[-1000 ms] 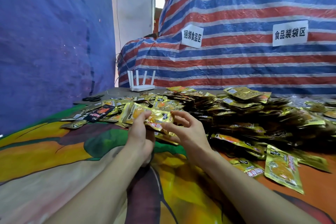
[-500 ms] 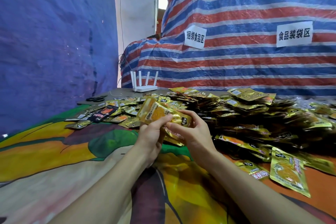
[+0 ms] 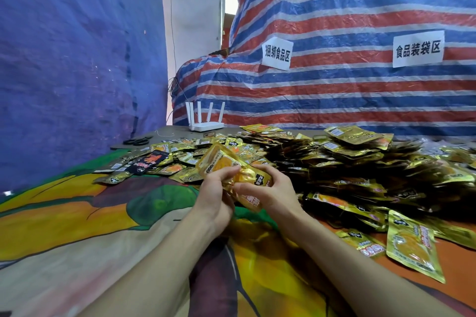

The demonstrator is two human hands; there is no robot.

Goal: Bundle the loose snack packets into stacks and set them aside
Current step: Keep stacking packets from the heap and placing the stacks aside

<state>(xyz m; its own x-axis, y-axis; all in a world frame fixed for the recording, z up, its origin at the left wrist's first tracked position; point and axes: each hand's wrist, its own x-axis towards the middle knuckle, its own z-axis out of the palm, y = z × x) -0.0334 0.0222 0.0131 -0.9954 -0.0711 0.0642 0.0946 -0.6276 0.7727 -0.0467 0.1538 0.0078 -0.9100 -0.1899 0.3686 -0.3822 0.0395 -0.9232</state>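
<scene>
A small stack of gold snack packets (image 3: 226, 162) is held just above the table between both hands. My left hand (image 3: 215, 194) pinches its left side with thumb and fingers. My right hand (image 3: 270, 192) grips the right end, fingers curled over a packet with an orange picture. A big heap of loose gold packets (image 3: 347, 167) lies to the right and behind. More loose packets (image 3: 170, 159) are spread flat to the left. Single packets (image 3: 412, 244) lie near my right forearm.
The table wears a colourful printed cloth (image 3: 77, 219). A white router (image 3: 206, 123) with antennas stands at the back, black scissors (image 3: 137, 141) to its left. A blue tarp hangs on the left, a striped tarp with two paper signs (image 3: 277, 56) behind.
Both hands have lifted the gathered packets off the spread and pulled them closer together. The stack is now squeezed tighter between the hands.
</scene>
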